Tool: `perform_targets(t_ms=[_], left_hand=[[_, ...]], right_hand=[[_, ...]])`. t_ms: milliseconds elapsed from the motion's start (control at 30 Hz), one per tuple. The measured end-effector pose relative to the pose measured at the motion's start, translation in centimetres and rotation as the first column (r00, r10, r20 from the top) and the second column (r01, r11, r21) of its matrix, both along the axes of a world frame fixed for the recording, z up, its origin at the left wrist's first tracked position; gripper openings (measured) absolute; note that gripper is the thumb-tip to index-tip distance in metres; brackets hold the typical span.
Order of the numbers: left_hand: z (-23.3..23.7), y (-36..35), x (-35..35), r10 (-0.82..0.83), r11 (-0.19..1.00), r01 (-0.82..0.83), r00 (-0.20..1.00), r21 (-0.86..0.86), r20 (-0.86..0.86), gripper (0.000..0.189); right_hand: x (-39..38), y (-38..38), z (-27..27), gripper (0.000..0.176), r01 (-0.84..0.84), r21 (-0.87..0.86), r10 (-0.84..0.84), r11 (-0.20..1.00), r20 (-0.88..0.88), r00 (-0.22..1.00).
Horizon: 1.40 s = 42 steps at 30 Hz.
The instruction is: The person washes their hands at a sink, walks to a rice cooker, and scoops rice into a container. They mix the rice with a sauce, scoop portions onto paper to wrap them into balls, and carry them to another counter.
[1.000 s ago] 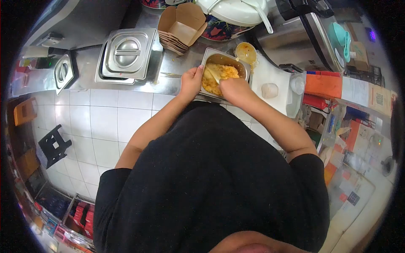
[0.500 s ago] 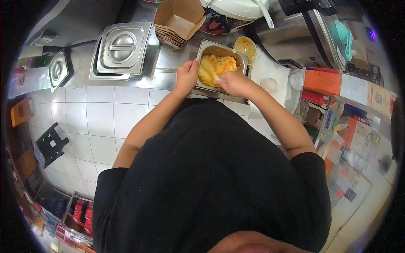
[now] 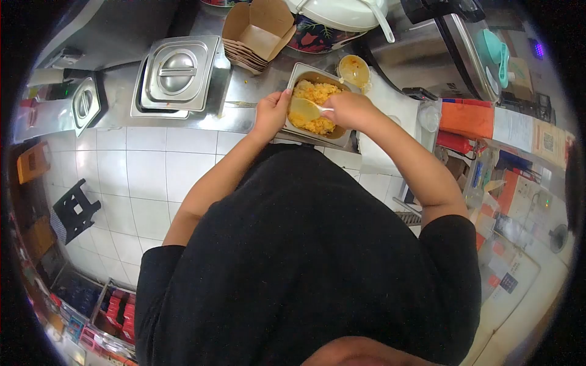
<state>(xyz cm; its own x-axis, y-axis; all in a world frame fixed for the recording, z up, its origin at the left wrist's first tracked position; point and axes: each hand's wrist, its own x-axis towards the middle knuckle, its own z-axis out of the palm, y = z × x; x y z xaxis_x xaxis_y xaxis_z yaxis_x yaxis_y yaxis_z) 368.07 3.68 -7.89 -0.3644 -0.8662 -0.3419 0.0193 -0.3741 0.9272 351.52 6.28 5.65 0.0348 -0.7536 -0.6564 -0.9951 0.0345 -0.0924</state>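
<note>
A rectangular steel food pan (image 3: 318, 77) on the counter holds orange-yellow rice (image 3: 316, 91). My left hand (image 3: 271, 111) grips the pan's left rim, thumb on top. In my right hand (image 3: 351, 110) is the white handle of a rice paddle (image 3: 303, 109). The broad, pale blade lies over the rice near the pan's left wall. Just behind the pan, a round tub (image 3: 354, 71) with orange smears inside stands close to my right hand.
Lidded steel pans (image 3: 177, 73) stand to the left on the counter. Behind are stacked brown paper trays (image 3: 247, 46) and a pot with a white lid (image 3: 342, 12). A large dark and steel appliance (image 3: 430, 58) stands at the right. A black stool (image 3: 74, 210) is on the tiled floor.
The paddle has shifted in the pan, its blade now lying toward the left wall and the rice spread differently. My right hand has moved slightly right; my left stays on the rim.
</note>
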Motion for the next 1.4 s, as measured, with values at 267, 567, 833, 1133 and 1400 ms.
perform_targets(t_ms=[267, 567, 833, 1133, 1400], left_hand=[[-0.5, 0.0, -0.4, 0.021, 1.0, -0.021, 1.0, 0.005, -0.013, 0.037], [0.5, -0.2, 0.0, -0.002, 0.997, 0.009, 0.996, -0.074, 0.086, 0.037], [0.2, -0.3, -0.1, -0.003, 0.996, 0.012, 0.995, -0.089, 0.104, 0.038], [-1.5, -0.3, -0.4, 0.035, 0.997, -0.029, 0.997, -0.078, 0.075, 0.038], [0.2, 0.1, 0.1, 0.022, 1.0, -0.02, 0.996, -0.024, 0.087, 0.038]], right_hand=[[-0.7, -0.9, 0.4, 0.024, -0.098, -0.11, 0.079, 0.989, -0.172, 0.982], [1.4, 1.5, 4.7, 0.028, -0.246, -0.134, 0.242, 0.96, -0.046, 0.969], [0.8, 1.3, -0.4, 0.031, -0.026, -0.076, 0.026, 0.997, -0.008, 1.0], [-1.3, -1.0, -1.8, 0.032, 0.045, 0.018, -0.046, 0.999, 0.045, 0.998], [0.8, -0.1, -0.4, 0.031, -0.023, -0.001, 0.023, 1.0, -0.012, 1.0]])
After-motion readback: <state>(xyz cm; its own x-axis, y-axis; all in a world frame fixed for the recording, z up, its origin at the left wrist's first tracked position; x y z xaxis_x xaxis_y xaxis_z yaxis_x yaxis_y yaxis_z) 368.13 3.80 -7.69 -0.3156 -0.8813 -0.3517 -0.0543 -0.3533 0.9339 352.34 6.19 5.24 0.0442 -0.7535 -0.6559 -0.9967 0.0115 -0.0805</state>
